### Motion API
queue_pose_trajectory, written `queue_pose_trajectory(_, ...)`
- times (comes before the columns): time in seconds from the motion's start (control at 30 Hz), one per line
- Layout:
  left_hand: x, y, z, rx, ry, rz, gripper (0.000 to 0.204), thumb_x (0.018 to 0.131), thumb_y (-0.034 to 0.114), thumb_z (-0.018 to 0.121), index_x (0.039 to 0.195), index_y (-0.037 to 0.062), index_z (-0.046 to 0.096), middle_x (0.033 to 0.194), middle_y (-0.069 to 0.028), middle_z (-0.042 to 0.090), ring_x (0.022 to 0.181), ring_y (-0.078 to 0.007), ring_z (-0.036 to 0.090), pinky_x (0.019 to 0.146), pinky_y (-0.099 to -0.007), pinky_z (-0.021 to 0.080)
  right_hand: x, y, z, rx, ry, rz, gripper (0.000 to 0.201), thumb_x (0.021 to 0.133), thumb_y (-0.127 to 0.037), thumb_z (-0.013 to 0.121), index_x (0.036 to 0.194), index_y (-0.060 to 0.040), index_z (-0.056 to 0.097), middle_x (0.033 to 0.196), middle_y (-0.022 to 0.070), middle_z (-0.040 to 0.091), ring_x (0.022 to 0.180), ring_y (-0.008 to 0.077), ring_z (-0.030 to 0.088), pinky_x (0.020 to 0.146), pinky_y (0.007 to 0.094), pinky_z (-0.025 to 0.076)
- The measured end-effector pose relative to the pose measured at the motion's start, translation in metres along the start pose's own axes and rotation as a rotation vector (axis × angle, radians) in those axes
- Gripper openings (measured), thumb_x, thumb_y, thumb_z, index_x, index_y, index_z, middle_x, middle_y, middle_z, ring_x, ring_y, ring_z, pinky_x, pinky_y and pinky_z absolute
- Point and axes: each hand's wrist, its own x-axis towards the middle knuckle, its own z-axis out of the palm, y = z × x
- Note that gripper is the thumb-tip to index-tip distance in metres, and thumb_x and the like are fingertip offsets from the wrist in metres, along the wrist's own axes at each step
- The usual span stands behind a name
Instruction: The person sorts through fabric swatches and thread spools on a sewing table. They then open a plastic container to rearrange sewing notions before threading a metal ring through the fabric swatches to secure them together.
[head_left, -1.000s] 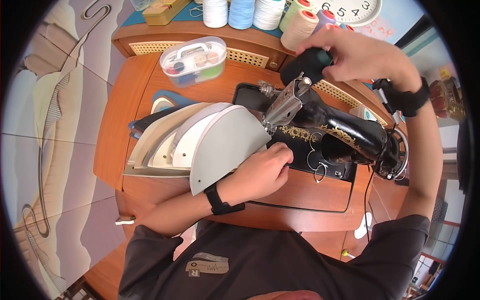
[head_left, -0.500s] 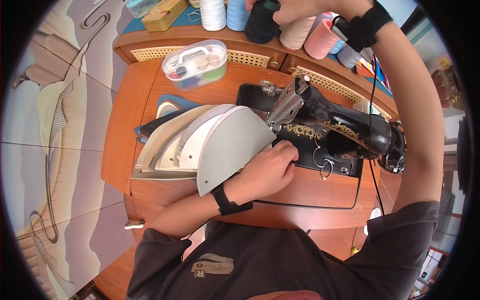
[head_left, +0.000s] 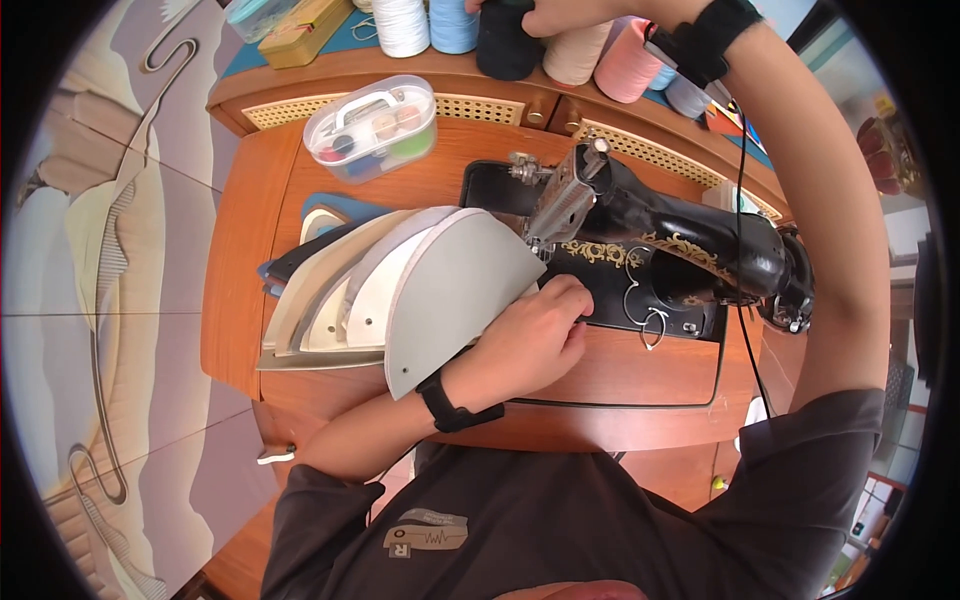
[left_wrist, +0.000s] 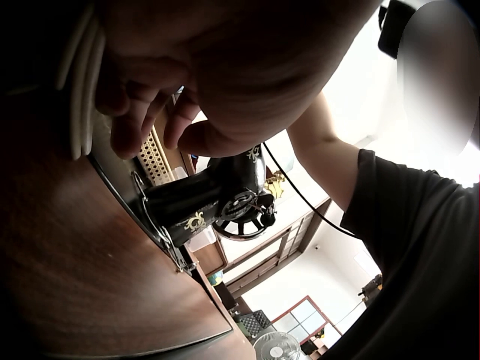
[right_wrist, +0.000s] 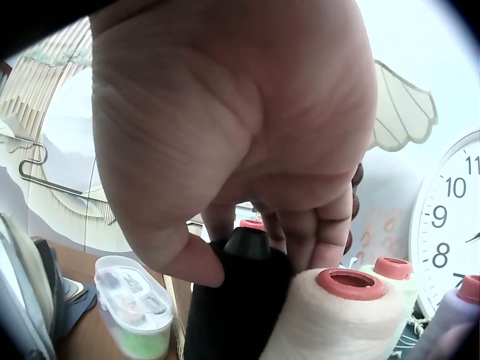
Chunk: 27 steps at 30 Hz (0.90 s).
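Observation:
My right hand [head_left: 575, 14] is up at the back shelf, with fingers and thumb around the top of a black thread cone [head_left: 507, 45]. The right wrist view shows the thumb against the side of that cone, close beside a beige thread cone [right_wrist: 330, 319]. My left hand [head_left: 530, 335] rests on the table by the black sewing machine [head_left: 690, 235], its fingers loosely curled and holding nothing. Against the left wrist leans a stack of half-round pieces, with a grey piece [head_left: 455, 290] in front. A thin wire-like loop [head_left: 652, 328] lies on the machine bed.
White thread cone [head_left: 402, 25], blue thread cone [head_left: 453, 25] and pink thread cone [head_left: 627, 62] line the shelf [head_left: 480, 82]. A clear lidded box [head_left: 370, 130] sits behind the stack. A black cable [head_left: 741, 210] hangs from my right wrist past the machine.
The black thread cone has moved in my right hand from above the sewing machine's head to the shelf, between the blue and beige cones. My left hand has stayed in place.

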Motion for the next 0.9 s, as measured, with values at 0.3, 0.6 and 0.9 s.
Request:
queue_pose_trajectory(0.3, 0.001, 0.004, -0.001, 0.000, -0.025, -0.028, 0.018, 0.089, 0.000, 0.065, 0.105, 0.0017, 0.058, 0.120, -0.0125, 0.062, 0.072, -0.0230, 0.065, 0.066, -0.0338, 0.054, -0.020, -0.007, -0.010, -0.049, 0.016, 0.016, 0.046, 0.086, -0.010, 0.065, 0.132, -0.0031, 0.063, 0.111, 0.0211, 0.073, 0.100, 0.0366, 0.069, 0.088, 0.0420, 0.054)
queue_pose_trajectory(0.6, 0.000, 0.003, 0.001, -0.001, 0.001, -0.017, 0.018, 0.089, 0.001, 0.066, 0.106, 0.0033, 0.058, 0.120, -0.0106, 0.063, 0.067, -0.0175, 0.062, 0.063, -0.0324, 0.053, -0.025, 0.019, -0.012, -0.027, 0.200, -0.079, 0.050, 0.089, -0.015, 0.066, 0.137, -0.0009, 0.060, 0.116, 0.0232, 0.072, 0.104, 0.0375, 0.069, 0.093, 0.0418, 0.054)
queue_pose_trajectory(0.9, -0.001, 0.003, 0.001, 0.027, -0.002, 0.012, 0.017, 0.090, 0.001, 0.065, 0.105, 0.0015, 0.057, 0.116, -0.0093, 0.062, 0.071, -0.0193, 0.064, 0.066, -0.0326, 0.054, -0.131, 0.094, 0.012, -0.094, 0.257, 0.361, 0.048, 0.096, -0.028, 0.069, 0.128, 0.0081, 0.062, 0.109, 0.0230, 0.074, 0.095, 0.0275, 0.072, 0.083, 0.0358, 0.056)
